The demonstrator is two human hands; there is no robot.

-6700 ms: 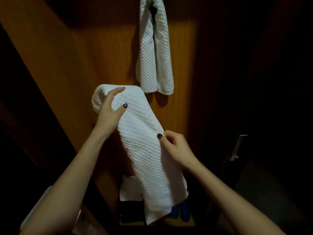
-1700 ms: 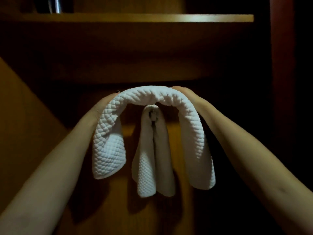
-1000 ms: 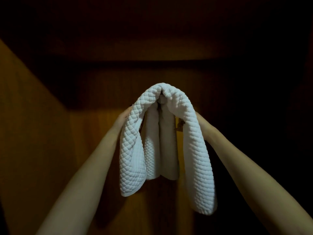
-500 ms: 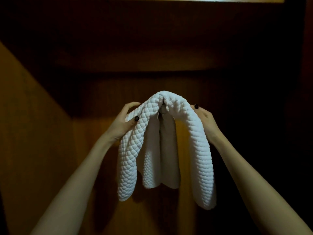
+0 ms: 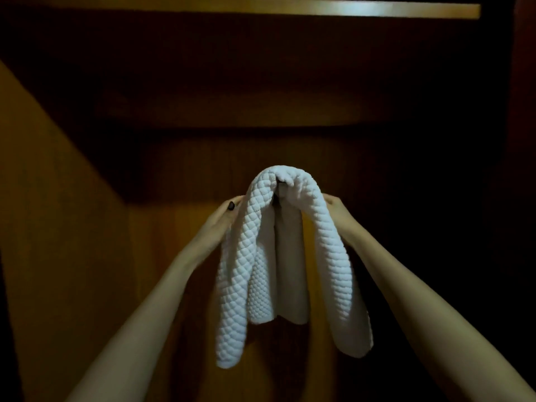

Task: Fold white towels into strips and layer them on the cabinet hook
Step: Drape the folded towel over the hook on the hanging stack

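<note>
Dim wooden cabinet panels (image 5: 87,256) fill the view, with a lit shelf edge (image 5: 290,8) running across at twelve o'clock. At the centre, a folded white strip of towel (image 5: 327,256) is draped in an arch over a smaller towel (image 5: 290,271) that hangs straight down beneath it. The hook itself is hidden under the fold at the top of the arch, so I cannot tell whether the outer strip is seated on it.

The left hand (image 5: 223,219), at nine o'clock of the arch, closes its grip on the left leg of the strip, thumb in front. The right hand (image 5: 336,210), at three o'clock, is mostly behind the right leg; its grip looks closed on the cloth, though the fingers are out of sight.

Holding both legs high, just under the peak, likely keeps the strip from unfolding and lets it be centred, so the two ends hang on either side of the inner towel.
</note>
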